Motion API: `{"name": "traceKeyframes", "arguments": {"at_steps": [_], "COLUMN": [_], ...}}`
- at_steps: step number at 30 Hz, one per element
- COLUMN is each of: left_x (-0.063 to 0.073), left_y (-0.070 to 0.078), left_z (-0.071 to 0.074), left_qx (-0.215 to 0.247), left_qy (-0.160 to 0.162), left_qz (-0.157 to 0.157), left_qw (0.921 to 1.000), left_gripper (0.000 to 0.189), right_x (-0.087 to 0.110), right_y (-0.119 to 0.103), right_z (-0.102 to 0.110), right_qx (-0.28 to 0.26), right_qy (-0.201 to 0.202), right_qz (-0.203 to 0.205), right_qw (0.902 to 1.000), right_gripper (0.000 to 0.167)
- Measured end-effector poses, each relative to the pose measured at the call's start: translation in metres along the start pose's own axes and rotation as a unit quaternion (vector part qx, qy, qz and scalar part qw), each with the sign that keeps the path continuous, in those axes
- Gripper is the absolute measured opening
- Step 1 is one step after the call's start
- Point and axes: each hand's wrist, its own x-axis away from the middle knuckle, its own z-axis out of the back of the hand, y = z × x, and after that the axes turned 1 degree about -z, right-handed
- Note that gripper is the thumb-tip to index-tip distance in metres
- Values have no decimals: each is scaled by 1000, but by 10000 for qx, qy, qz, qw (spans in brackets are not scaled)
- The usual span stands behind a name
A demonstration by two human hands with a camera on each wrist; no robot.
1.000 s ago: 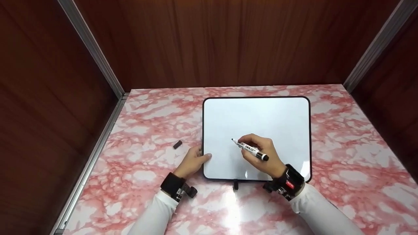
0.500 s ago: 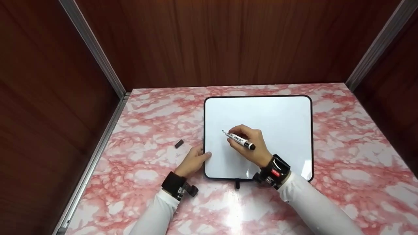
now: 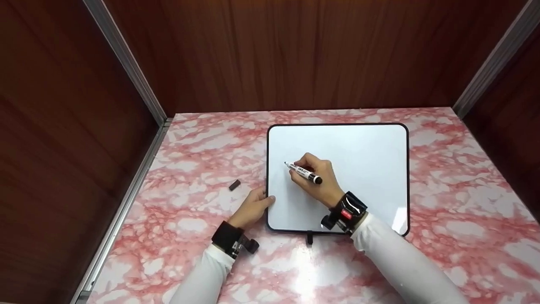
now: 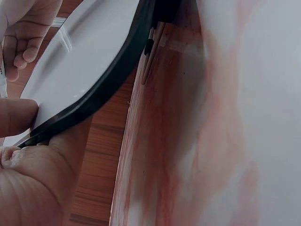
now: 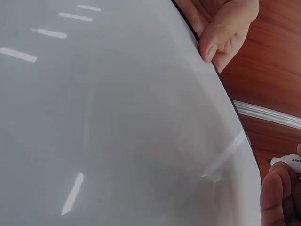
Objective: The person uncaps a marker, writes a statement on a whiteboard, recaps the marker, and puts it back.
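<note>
A whiteboard [image 3: 367, 169] with a thin black frame stands out against the pink marbled table; its surface shows no marks. My left hand [image 3: 252, 207] grips the board's left edge, with the thumb [image 4: 19, 115] on the white face and the other fingers behind the frame. Over the left half of the board, my right hand [image 3: 318, 181] pinches a white marker [image 3: 302, 171] with a black end. Its uncapped dark tip points to the upper left; whether it touches the board I cannot tell. In the right wrist view the marker [image 5: 291, 162] is partly cut off.
A small dark cap-like cylinder [image 3: 234, 185] lies on the marbled table [image 3: 190, 181], left of the board. A short black peg [image 3: 310, 237] sticks out below the board's lower edge. Brown wood-grain panels [image 3: 295, 55] and metal rails [image 3: 130, 63] enclose the table.
My right hand has moved up and to the left across the board with the marker. My left hand keeps its hold on the edge. The whole head view has shifted slightly.
</note>
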Motion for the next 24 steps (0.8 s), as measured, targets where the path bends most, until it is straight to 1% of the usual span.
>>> {"name": "traceKeyframes", "arguments": {"at_steps": [7, 12, 18, 24], "left_x": [1, 1, 1, 0], "left_y": [1, 1, 1, 1], "left_z": [-1, -1, -2, -2], "left_qx": [27, 49, -109, -250], "left_qy": [97, 50, 92, 121], "left_qz": [100, 17, 14, -41], "left_qw": [9999, 10000, 9999, 9996], "left_gripper": [49, 49, 50, 50], "right_x": [-7, -12, -14, -16], "right_y": [2, 2, 3, 4], "right_z": [-4, -6, -10, -13], "right_qx": [413, 528, 566, 706], "right_qy": [83, 112, 94, 81], "right_qz": [294, 250, 156, 181], "right_qw": [9987, 9982, 9982, 9973], "right_gripper": [12, 11, 10, 11]}}
